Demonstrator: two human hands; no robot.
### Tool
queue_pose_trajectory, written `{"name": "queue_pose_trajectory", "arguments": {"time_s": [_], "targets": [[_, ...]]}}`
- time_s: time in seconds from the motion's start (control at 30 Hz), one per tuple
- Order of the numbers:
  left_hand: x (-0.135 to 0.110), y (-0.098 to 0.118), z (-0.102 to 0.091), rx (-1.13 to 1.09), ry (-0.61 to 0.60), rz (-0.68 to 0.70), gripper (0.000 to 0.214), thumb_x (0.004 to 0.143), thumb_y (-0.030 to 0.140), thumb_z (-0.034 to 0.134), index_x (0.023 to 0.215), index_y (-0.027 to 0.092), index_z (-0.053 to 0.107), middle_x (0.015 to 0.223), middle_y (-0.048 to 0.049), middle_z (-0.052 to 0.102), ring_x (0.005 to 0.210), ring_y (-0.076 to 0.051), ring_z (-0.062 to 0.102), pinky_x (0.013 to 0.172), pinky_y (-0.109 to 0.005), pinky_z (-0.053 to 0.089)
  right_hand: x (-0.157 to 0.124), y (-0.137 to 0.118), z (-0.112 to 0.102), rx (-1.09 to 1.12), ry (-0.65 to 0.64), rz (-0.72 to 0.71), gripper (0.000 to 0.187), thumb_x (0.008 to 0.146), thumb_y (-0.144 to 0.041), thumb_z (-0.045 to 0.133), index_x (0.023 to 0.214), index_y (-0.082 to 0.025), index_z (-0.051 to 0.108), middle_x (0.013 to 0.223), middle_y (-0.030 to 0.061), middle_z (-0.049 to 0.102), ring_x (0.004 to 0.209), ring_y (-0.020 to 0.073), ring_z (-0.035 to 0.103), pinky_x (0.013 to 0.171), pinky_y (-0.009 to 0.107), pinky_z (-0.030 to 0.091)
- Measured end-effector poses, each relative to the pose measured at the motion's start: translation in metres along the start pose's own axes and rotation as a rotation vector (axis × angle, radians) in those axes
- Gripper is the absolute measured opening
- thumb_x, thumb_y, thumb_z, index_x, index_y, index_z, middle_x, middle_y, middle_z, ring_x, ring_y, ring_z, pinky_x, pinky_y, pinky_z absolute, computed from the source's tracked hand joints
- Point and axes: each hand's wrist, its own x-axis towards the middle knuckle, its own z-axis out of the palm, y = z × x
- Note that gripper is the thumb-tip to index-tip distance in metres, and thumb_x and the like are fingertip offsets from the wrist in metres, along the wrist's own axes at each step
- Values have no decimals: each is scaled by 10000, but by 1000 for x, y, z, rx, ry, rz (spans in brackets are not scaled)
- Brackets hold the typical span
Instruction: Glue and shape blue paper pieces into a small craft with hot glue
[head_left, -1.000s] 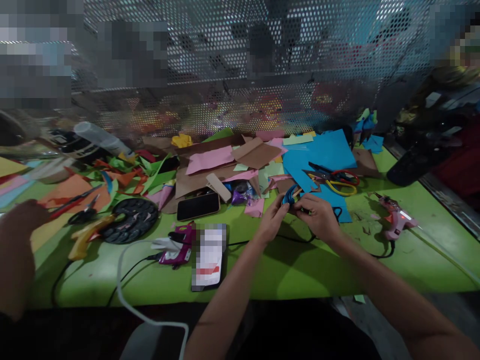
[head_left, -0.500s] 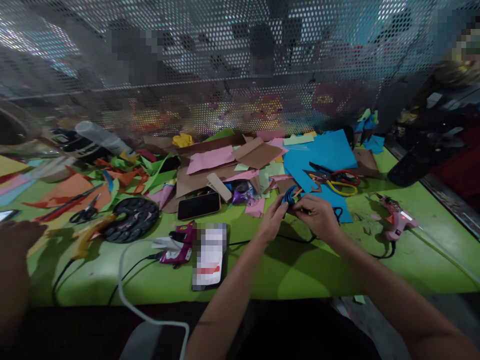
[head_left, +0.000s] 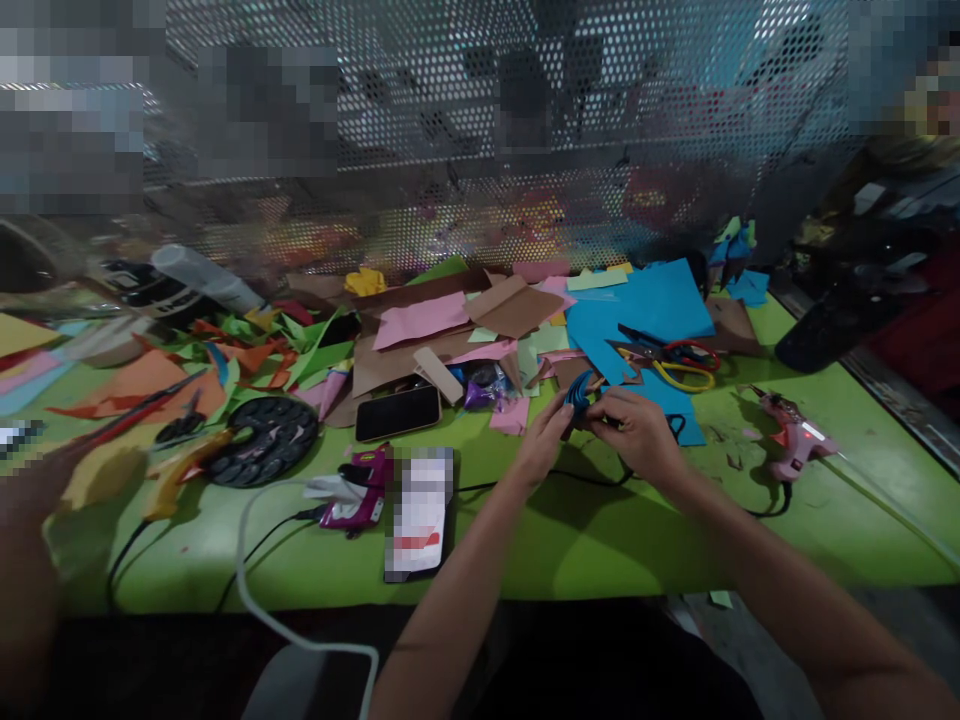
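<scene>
A small blue paper piece with layered, curled strips is held up over the green table. My left hand pinches it from the left, fingers closed. My right hand is closed at its right lower side, fingertips meeting the piece; the exact grip is partly hidden behind the fingers. Behind my hands lie blue paper sheets. Scissors with red and yellow handles rest on that paper, just beyond my right hand.
A pink glue gun stands at the right, its cable running along the table. To the left lie a lit phone, a dark phone, a purple device, a yellow glue gun and a black round tray. A co-worker's blurred hand reaches in.
My hands and the blue paper piece stay almost in place. At the far left, the co-worker's hand has shifted, and a yellow piece beside it shows more fully.
</scene>
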Motion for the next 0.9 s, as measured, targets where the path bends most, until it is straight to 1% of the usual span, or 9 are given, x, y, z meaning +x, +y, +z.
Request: {"name": "queue_pose_trajectory", "arguments": {"time_s": [0.07, 0.13, 0.23, 0.33, 0.47, 0.6, 0.67, 0.73, 0.9], "targets": [[-1, 3, 0, 23, -11, 5, 681, 832, 673, 533, 1261, 152, 621, 882, -52, 670, 760, -181, 545, 722, -315, 444, 0, 0, 0, -7, -2, -5, 127, 845, -124, 627, 793, -209, 706, 789, 33, 657, 724, 169, 621, 631, 258, 461], [-1, 5, 0, 32, -17, 22, 680, 828, 687, 531, 1239, 155, 635, 862, -49, 665, 756, -178, 542, 720, -310, 445, 0, 0, 0, -9, -3, -9, 129, 842, -121, 629, 771, -205, 696, 787, 32, 653, 715, 166, 618, 618, 254, 454], [0, 5, 0, 26, -26, 46, 647, 822, 666, 562, 1226, 167, 638, 989, -62, 684, 891, -198, 578, 829, -315, 459, 0, 0, 1, -19, -4, -15, 121, 845, -141, 637, 756, -207, 685, 793, 32, 654, 714, 166, 618, 610, 253, 451], [1, 5, 0, 35, -73, 69, 602, 823, 615, 598, 1252, 194, 619, 1106, -59, 681, 984, -213, 587, 906, -330, 455, -1, 2, 2, -46, 4, -42, 120, 853, -147, 634, 766, -212, 685, 807, 37, 662, 742, 172, 631, 632, 257, 459], [1, 6, 0, 40, -113, 99, 539, 843, 533, 610, 1278, 216, 610, 1107, -54, 695, 1035, -232, 592, 930, -342, 455, -2, 4, 4, -52, 23, -58, 126, 857, -140, 626, 781, -215, 694, 828, 43, 678, 783, 183, 648, 663, 267, 473], [1, 7, 0, 9, -51, 104, 536, 857, 523, 583, 1283, 199, 614, 1187, -76, 679, 1071, -233, 583, 917, -327, 450, -2, 3, 2, 12, 37, -4, 57, 855, -193, 669, 898, -220, 694, 849, 35, 702, 740, 169, 636, 628, 262, 473], [1, 6, -1, -2, -17, 92, 553, 853, 535, 582, 1288, 195, 615, 1234, -86, 662, 1047, -221, 582, 884, -310, 447, -1, 2, -1, 20, 70, 3, 76, 842, -212, 697, 916, -220, 683, 837, 28, 700, 708, 159, 621, 599, 255, 465], [1, 6, -2, -13, -5, 79, 586, 848, 554, 580, 1309, 191, 607, 1235, -95, 660, 971, -200, 585, 820, -290, 446, 1, 1, -4, 15, 98, -16, 63, 836, -199, 705, 886, -217, 672, 810, 22, 686, 700, 156, 610, 593, 254, 460], [0, 10, -2, -31, 3, 71, 627, 850, 556, 575, 1358, 189, 572, 1114, -85, 683, 734, -131, 500, 645, -258, 387, 2, -2, -5, 25, 91, -68, 61, 854, -160, 678, 848, -220, 668, 816, 26, 675, 728, 159, 613, 633, 265, 478]]}}
